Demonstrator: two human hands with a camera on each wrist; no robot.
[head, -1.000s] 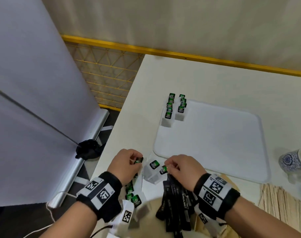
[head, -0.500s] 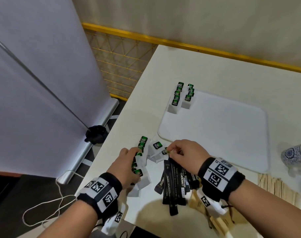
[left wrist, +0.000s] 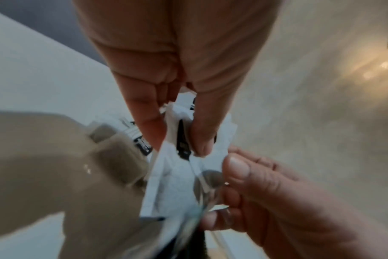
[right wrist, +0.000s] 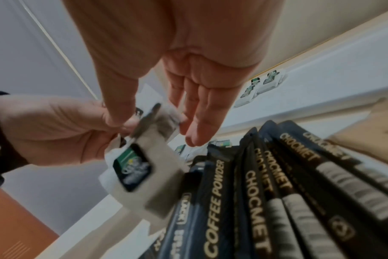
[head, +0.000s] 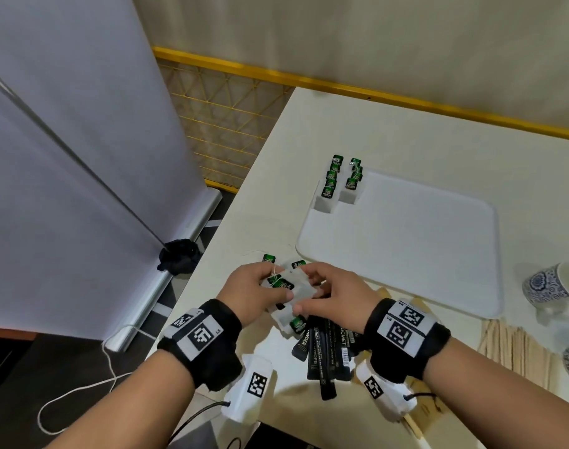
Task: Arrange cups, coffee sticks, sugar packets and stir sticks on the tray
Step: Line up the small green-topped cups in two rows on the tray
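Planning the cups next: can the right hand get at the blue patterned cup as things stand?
Probably not yet: the right hand is pinching white packets with the left hand. The cup itself stands unobstructed.

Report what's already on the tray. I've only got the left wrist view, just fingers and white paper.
Observer: Two short rows of green-labelled packets lie at the far left corner of the white tray.
Operator: Locate the coffee sticks.
Observer: The black coffee sticks lie fanned on the table, partly under the right hand, off the tray.
Operator: Find the stir sticks.
Observer: The wooden stir sticks lie on the table just off the tray's near right corner.
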